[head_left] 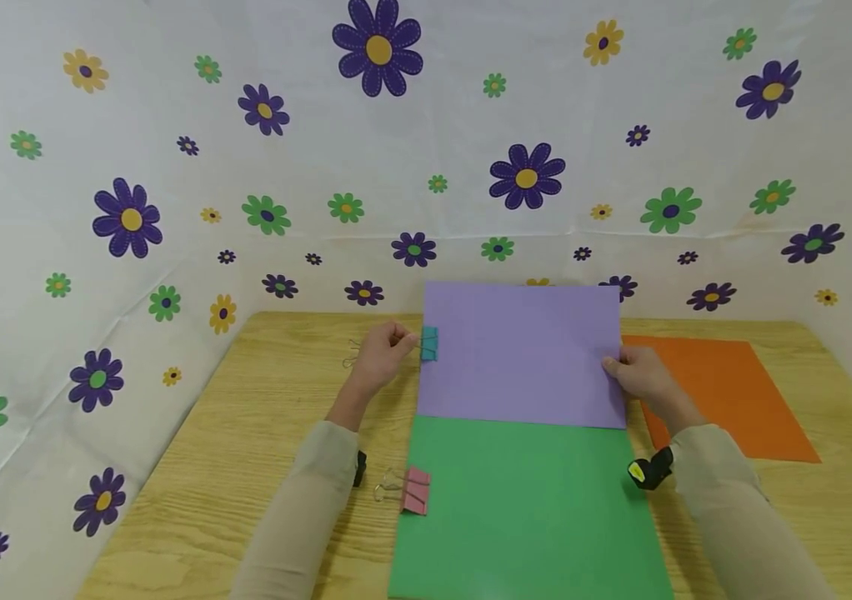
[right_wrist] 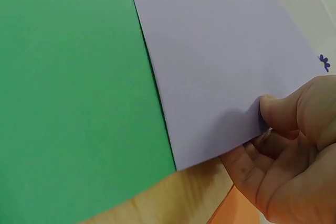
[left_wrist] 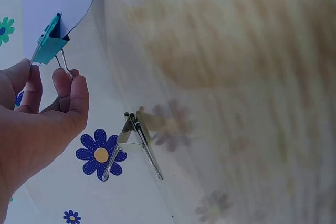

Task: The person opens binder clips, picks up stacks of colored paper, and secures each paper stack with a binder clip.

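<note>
A purple sheet (head_left: 523,358) is lifted at the far end of a green sheet (head_left: 523,508), overlapping it in the head view. On its left edge sits a teal binder clip (left_wrist: 51,43). My left hand (head_left: 379,354) holds this clip by its wire handles, thumb and fingers on them. At the opposite edge, my right hand (head_left: 644,375) pinches the purple sheet, with the thumb (right_wrist: 278,111) on top and fingers beneath. A pink binder clip (head_left: 416,490) grips the green sheet's left edge, its handles pointing left.
Beside my left hand, a gold-toned binder clip (left_wrist: 130,135) with wire handles lies on the wooden table (head_left: 246,433). An orange sheet (head_left: 726,400) lies to the right, partly behind my right hand. A flower-printed white cloth (head_left: 456,117) hangs at the back and sides.
</note>
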`<state>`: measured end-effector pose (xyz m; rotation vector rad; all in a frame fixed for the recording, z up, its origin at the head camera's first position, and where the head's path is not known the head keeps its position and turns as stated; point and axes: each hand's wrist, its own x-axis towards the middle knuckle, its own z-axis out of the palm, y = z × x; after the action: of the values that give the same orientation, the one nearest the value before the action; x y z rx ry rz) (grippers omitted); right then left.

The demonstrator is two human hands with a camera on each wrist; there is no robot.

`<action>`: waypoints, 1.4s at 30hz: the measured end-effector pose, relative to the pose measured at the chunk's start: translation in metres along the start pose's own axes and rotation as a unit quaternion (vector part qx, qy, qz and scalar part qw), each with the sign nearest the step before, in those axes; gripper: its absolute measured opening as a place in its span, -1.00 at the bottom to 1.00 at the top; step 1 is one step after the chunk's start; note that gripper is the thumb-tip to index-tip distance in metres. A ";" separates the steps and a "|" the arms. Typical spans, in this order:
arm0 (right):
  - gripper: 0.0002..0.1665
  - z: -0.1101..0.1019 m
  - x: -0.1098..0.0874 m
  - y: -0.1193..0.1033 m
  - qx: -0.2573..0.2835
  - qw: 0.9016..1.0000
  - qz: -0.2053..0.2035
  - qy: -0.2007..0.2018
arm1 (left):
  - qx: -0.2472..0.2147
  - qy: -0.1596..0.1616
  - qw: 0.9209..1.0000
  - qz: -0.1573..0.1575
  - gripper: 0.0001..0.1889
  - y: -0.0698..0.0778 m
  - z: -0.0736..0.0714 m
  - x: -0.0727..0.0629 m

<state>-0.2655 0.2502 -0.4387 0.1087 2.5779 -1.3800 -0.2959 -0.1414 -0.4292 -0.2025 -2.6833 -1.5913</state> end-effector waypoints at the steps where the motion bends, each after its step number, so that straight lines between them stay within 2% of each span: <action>1: -0.64 0.001 0.000 0.000 -0.002 1.000 -0.004 0.002 | 0.004 0.000 1.000 -0.003 -0.81 0.000 0.000 0.000; 7: -0.68 0.004 0.001 0.001 -0.003 1.000 -0.013 0.003 | 0.022 0.005 1.000 -0.017 -0.81 -0.003 0.000 0.001; 11: -0.73 0.006 0.002 0.001 -0.022 0.999 -0.029 0.014 | 0.053 0.011 0.998 -0.019 -0.82 -0.003 0.003 0.003; 15: -0.64 0.009 0.004 0.002 -0.068 0.996 -0.049 0.041 | 0.098 0.007 0.995 -0.017 -0.82 -0.003 0.008 0.006; 18: -0.57 0.012 0.006 0.002 -0.093 0.993 -0.055 0.057 | 0.117 0.005 0.993 -0.027 -0.81 -0.003 0.010 0.007; 23: -0.51 0.014 0.008 0.000 -0.103 0.992 -0.050 0.056 | 0.124 0.012 0.991 -0.057 -0.82 -0.003 0.011 0.007; 28: -0.46 0.014 0.008 -0.002 -0.126 0.989 -0.061 0.057 | 0.131 0.009 0.990 -0.057 -0.83 -0.002 0.011 0.007; 36: -0.50 0.013 0.011 -0.002 -0.113 0.992 -0.020 0.046 | 0.136 -0.001 0.989 -0.061 -0.83 0.000 0.013 0.009; 42: -0.65 0.013 0.012 -0.002 -0.113 0.993 0.006 0.039 | 0.148 -0.005 0.986 -0.072 -0.84 0.000 0.013 0.012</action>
<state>-0.2760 0.2377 -0.4463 0.1430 2.7715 -1.0910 -0.3068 -0.1287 -0.4350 -0.0105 -2.9563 -1.1957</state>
